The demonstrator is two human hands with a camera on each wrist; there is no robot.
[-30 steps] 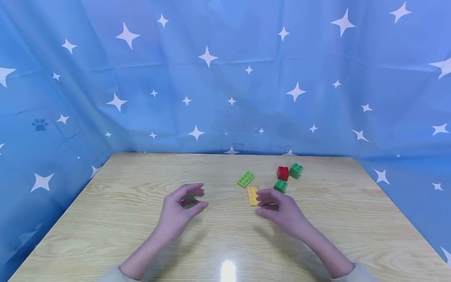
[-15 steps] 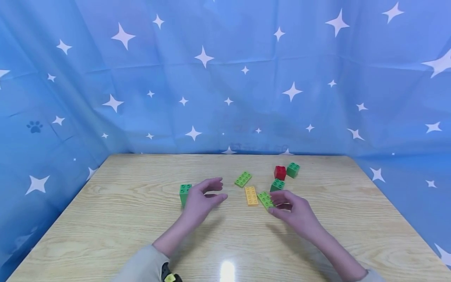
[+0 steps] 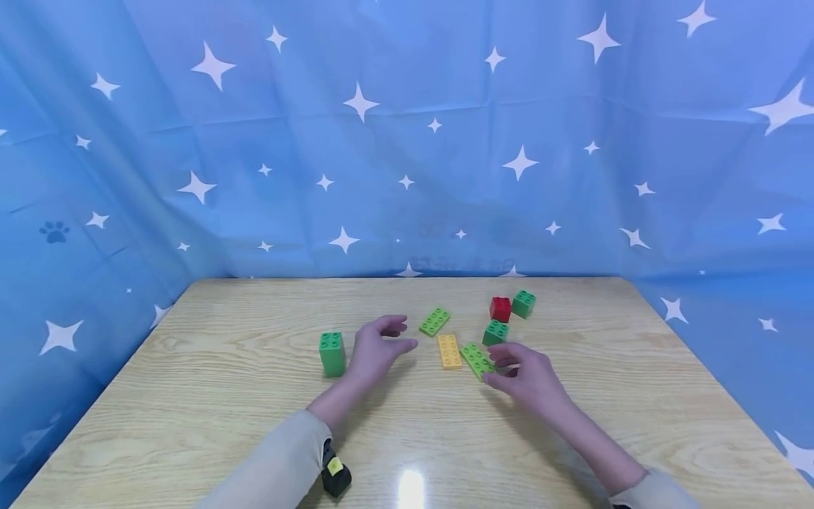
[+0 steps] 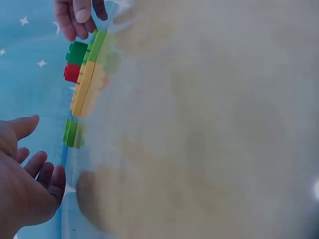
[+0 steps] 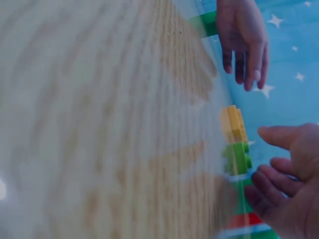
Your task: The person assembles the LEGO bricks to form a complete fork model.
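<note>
Left hand [image 3: 375,348] shifted rightward, uncovering tall green 4-stud block [image 3: 333,357]; right hand [image 3: 531,378] drawn clear of yellow 8-stud plate [image 3: 449,352]. On both, thumb and fingers apart, nothing held. Nearer lime-green plate [image 3: 477,360] at right hand's fingers, contact unclear; yellow just left of it. Beyond, on wood-grain table [image 3: 242,339]: green brick [image 3: 495,332], farther lime-green plate [image 3: 435,322] near left hand, red brick [image 3: 500,309], farthest green brick [image 3: 524,303]. Behind: starred blue curtain [image 3: 381,148].
</note>
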